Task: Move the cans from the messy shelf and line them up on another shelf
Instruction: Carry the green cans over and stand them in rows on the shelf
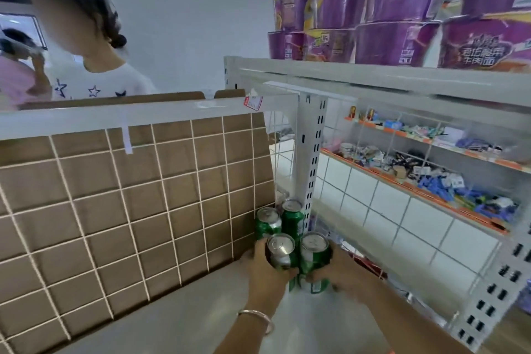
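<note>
Several green cans with silver tops stand clustered in the far right corner of a white shelf (pixel 201 310), against the wire grid back. My left hand (pixel 265 270), with a silver bangle on the wrist, is wrapped around the front left can (pixel 281 250). My right hand (pixel 344 270) grips the front right can (pixel 313 251). Two more cans stand behind: the back left can (pixel 267 223) and the back right can (pixel 293 217). A further green can (pixel 316 286) shows low between my hands, partly hidden.
A brown cardboard box (pixel 129 195) sits behind the white wire grid. A perforated white upright (pixel 311 152) stands right of the cans. Purple noodle tubs (pixel 402 17) fill the top shelf at right. Shelves of small goods (pixel 445 175) lie beyond. A person (pixel 94 75) stands behind the shelving.
</note>
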The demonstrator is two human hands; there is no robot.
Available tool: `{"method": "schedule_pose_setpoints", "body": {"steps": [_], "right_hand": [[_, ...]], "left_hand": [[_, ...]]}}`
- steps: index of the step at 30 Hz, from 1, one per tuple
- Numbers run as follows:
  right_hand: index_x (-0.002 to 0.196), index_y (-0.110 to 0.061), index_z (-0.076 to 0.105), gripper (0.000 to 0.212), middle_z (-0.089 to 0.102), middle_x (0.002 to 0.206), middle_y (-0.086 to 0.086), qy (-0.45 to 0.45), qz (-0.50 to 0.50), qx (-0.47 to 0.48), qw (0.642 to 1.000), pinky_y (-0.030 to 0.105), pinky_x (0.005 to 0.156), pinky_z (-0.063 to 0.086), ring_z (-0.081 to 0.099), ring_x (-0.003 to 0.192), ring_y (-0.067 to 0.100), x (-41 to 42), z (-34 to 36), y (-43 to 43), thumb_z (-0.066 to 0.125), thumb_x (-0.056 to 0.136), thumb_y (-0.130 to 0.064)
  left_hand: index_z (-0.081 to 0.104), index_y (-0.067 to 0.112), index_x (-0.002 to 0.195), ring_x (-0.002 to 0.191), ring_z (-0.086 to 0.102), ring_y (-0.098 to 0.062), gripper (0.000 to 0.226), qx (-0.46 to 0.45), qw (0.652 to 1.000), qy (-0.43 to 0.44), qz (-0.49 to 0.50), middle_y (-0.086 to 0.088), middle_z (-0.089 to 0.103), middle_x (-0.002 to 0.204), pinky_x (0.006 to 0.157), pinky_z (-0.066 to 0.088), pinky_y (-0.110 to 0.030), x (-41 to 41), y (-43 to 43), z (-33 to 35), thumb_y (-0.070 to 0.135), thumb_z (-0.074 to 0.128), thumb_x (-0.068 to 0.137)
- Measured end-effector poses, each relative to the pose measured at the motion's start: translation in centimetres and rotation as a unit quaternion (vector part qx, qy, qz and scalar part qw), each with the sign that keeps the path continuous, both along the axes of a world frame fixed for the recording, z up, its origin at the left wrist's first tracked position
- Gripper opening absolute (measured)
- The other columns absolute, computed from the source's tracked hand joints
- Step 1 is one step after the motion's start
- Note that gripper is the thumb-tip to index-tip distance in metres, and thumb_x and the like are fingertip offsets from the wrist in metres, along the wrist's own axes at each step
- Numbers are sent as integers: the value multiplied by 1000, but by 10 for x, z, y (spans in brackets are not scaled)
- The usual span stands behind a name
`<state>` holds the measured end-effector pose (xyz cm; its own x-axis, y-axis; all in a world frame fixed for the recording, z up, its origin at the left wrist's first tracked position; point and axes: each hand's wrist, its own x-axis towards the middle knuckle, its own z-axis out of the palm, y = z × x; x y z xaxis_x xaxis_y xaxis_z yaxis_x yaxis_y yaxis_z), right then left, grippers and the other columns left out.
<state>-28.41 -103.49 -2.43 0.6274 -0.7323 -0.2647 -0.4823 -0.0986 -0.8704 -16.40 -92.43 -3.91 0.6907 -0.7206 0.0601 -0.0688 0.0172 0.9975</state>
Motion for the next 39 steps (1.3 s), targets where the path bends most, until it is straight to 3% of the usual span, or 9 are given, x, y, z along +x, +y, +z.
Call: {"method": "schedule_pose_setpoints", "body": {"steps": [4, 9, 15, 19, 21, 24, 26, 30, 39], "right_hand": [[132, -14, 44, 71, 60, 112, -1, 17, 42, -80, 996, 10, 68, 49, 58, 96, 10, 14, -4, -30, 76, 70, 4], [149, -21, 16, 97, 47, 139, 7, 39, 80, -130, 987, 33, 101, 46, 52, 121, 22, 35, -6, -53, 73, 72, -4], [148, -26, 13, 114, 46, 140, 6, 33, 126, -133, 982, 41, 103, 44, 51, 122, 22, 41, -20, -82, 79, 55, -10], [146, -16, 18, 125, 51, 132, 5, 2, 79, -129, 989, 37, 104, 42, 51, 122, 22, 41, -28, -85, 80, 38, -23], [147, -20, 18, 118, 49, 137, 7, 41, 60, -153, 986, 39, 105, 41, 47, 127, 27, 35, -21, -74, 79, 46, -33], [142, -11, 36, 56, 47, 140, 11, 183, 150, -231, 944, 30, 104, 33, 44, 129, 25, 13, -1, -47, 50, 91, -32], [134, -8, 47, 47, 51, 136, 13, 207, 179, -282, 920, 32, 103, 34, 47, 125, 22, 1, -4, -39, 34, 94, -31], [96, -21, 49, 9, 53, 105, 2, 201, 239, -293, 904, 29, 80, 46, 54, 95, 18, -4, -14, -18, 53, 89, -24], [118, -33, 45, 28, 37, 135, -8, 91, 505, -342, 787, 29, 96, 39, 46, 120, 12, 30, -26, 93, 51, 91, -30]], "left_hand": [[39, 12, 129, 103, 47, -13, 84, 27, 998, -27, 54, -5, 49, 123, 78, 35, 0, -3, -15, -9, -6, 80, 58], [32, 14, 137, 114, 52, -20, 102, 25, 996, -32, 82, -7, 45, 134, 91, 45, -23, -9, -30, -30, 9, 81, 48], [16, 12, 145, 120, 50, -19, 101, -22, 993, -4, 112, -6, 46, 135, 88, 42, -3, -17, -51, -35, -17, 70, 65], [13, 19, 146, 123, 50, -15, 116, 35, 995, -23, 95, -1, 44, 137, 103, 43, -30, -9, -56, -52, 19, 83, 54], [24, 22, 141, 121, 52, -20, 111, 111, 989, -42, 89, -4, 49, 133, 103, 46, -42, 0, -57, -66, 39, 82, 48], [39, 19, 134, 121, 45, -22, 76, 250, 959, -121, 57, -3, 49, 129, 105, 40, -29, -4, -31, -41, 33, 71, 67], [47, 16, 130, 111, 49, -20, 57, 294, 945, -136, 45, -5, 46, 127, 91, 44, -22, -7, -9, -30, 26, 66, 77], [55, 19, 124, 114, 51, -17, 44, 346, 915, -205, 20, -2, 51, 126, 95, 40, -20, -18, 49, -24, 29, 66, 83], [56, 21, 123, 118, 48, -20, 56, 471, 845, -233, 93, -5, 53, 126, 100, 36, -25, -74, 223, 6, 50, 58, 75]]}}
